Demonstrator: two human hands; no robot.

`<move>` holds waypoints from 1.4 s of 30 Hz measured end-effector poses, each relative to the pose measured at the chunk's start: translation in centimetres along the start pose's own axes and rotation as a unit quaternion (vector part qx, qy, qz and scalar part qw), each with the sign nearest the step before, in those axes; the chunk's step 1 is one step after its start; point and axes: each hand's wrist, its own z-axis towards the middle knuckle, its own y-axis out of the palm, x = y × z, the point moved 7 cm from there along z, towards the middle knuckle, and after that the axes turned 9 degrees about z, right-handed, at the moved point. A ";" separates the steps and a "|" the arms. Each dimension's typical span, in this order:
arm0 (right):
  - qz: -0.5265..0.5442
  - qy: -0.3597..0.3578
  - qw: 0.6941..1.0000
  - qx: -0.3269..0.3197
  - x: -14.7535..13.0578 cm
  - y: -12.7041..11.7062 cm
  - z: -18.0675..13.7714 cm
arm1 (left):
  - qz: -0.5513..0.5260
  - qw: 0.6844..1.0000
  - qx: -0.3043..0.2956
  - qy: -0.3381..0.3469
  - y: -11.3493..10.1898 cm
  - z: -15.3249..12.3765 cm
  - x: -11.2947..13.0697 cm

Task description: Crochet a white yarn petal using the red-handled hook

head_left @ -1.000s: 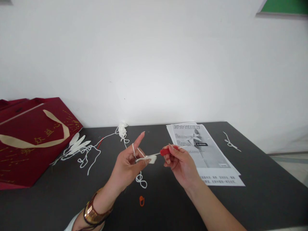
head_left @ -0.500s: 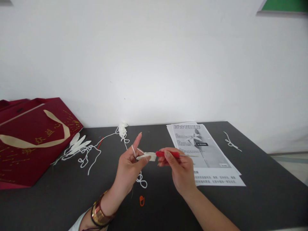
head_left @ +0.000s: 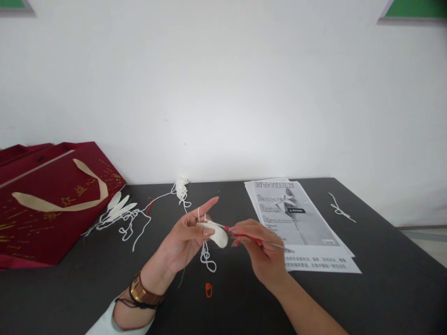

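A small white crocheted piece (head_left: pixel 219 236) is pinched between the thumb and fingers of my left hand (head_left: pixel 183 239). White yarn loops over that hand's raised index finger, and a loose yarn tail (head_left: pixel 208 263) hangs below. My right hand (head_left: pixel 260 244) closes around a red-handled crochet hook (head_left: pixel 256 240), whose tip end meets the upper edge of the piece. The exact stitch at the tip is too small to make out. An orange stitch marker (head_left: pixel 208 290) lies on the table below the hands.
Printed sheets (head_left: pixel 324 253) lie at the right, with a tied bit of white cord (head_left: pixel 340 211) beyond. A yarn bundle (head_left: pixel 181 187) rests near the wall. White crocheted petals (head_left: pixel 120 210) with tangled tails lie beside a dark red gift bag (head_left: pixel 70 228) on the black table (head_left: pixel 387 284).
The crocheted piece has turned so its broad rounded side shows. The hook has tilted, its tip end now at the piece's edge. My left index finger leans further right.
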 end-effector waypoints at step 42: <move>0.216 0.129 0.967 -0.042 0.5 -1.3 1.0 | 0.069 0.974 -0.180 -0.120 0.6 -1.6 -0.3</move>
